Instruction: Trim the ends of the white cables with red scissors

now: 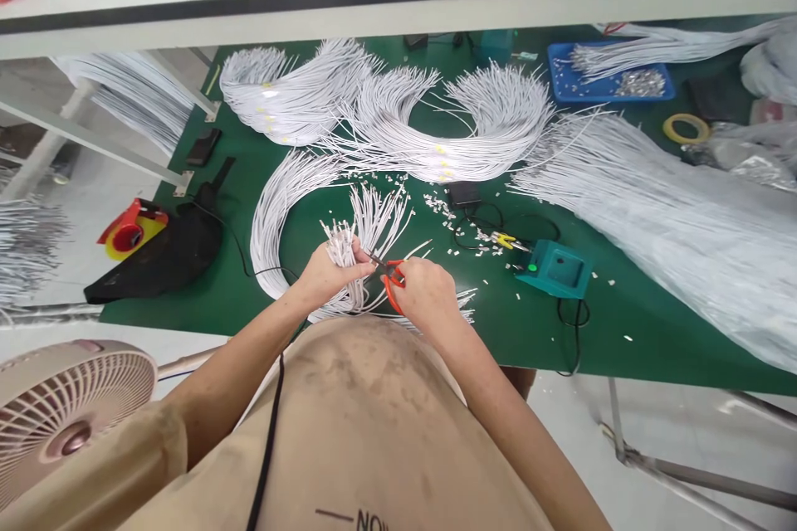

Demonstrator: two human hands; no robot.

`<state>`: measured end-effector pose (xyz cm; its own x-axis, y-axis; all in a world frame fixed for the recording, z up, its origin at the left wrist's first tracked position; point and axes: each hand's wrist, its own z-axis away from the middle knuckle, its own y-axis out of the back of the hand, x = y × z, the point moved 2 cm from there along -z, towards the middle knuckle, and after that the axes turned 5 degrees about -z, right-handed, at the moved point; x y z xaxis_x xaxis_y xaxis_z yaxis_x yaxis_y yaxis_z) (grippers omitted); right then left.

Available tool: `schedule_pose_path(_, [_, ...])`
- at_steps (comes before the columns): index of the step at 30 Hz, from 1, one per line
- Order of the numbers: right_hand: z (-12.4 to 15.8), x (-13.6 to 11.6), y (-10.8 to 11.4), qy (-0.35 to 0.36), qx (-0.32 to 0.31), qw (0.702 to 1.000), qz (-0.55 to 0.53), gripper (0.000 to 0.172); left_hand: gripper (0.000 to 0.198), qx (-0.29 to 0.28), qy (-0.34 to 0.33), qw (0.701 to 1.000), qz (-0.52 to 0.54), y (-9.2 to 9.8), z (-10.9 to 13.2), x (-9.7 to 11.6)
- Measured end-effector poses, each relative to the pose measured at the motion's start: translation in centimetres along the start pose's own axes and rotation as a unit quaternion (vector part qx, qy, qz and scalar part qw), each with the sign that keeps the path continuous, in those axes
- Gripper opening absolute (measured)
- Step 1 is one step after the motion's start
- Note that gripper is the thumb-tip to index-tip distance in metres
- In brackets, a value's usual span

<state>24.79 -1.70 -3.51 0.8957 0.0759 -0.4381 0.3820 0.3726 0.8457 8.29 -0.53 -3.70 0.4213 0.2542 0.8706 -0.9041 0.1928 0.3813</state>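
Taking the hands as the clock's centre, the left hand [327, 270] is curled firmly round a bunch of thin white wires [339, 242], their pale tips splaying upward, close to the table's [489, 340] six o'clock edge. The right hand [429, 290] is wrapped round orange-handled scissors [393, 272] pointing toward ten o'clock, beside the left thumb; how far apart the blades stand, I cannot tell. Larger wire bundles [429, 151] hem in the far side from eleven to one. Toward three, green surface sprinkled with white scraps [442, 211] reaches a teal box [557, 268]. Toward nine, a green strip separates curving wires [265, 224] from a black bag [168, 253].
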Motion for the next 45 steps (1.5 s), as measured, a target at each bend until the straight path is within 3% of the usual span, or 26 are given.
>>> schedule_pose_path(7, [0.3,-0.2,0.5,0.016,-0.026,0.999,0.032,0.029,0.026,0.015,0.007,0.999,-0.041,-0.1,0.2,0.6])
schedule_pose_path(16, [0.3,0.3,-0.1,0.019,-0.013,1.0,0.016,0.027,0.022,0.007,0.011,1.0,0.023,-0.2,0.5,0.5])
schedule_pose_path(22, [-0.1,0.2,-0.5,0.006,-0.047,0.999,0.0,0.03,0.025,0.001,0.026,0.993,0.112,-0.6,0.8,0.4])
schedule_pose_path(26, [-0.2,1.0,-0.9,0.006,-0.02,0.999,-0.05,0.028,0.024,0.013,0.027,0.996,0.084,-0.5,0.8,0.4])
schedule_pose_path(28, [-0.4,1.4,-1.0,-0.006,-0.005,0.992,-0.126,0.025,0.024,0.031,0.028,0.998,0.043,-0.4,0.7,0.5])
schedule_pose_path(30, [-0.8,1.6,-1.0,-0.019,0.011,0.964,-0.267,0.023,0.026,0.04,0.029,0.999,0.018,-0.4,0.6,0.6])
schedule_pose_path(33, [-1.4,1.0,-1.0,-0.036,0.016,0.868,-0.495,0.027,0.027,0.029,0.027,0.999,0.016,-0.4,0.6,0.7])
schedule_pose_path(36, [-1.9,0.2,-1.0,-0.057,0.012,0.799,-0.598,0.028,0.024,0.018,0.018,1.0,-0.002,-0.5,0.6,0.8])
schedule_pose_path(39, [-2.0,-0.3,-1.2,-0.073,0.024,0.78,-0.62,0.022,0.024,0.021,0.018,1.0,-0.006,-0.5,0.7,0.8])
schedule_pose_path(45, [-1.5,-0.7,-1.7,-0.083,0.04,0.784,-0.614,0.023,0.024,0.044,0.039,0.998,0.0,-0.5,0.7,0.7])
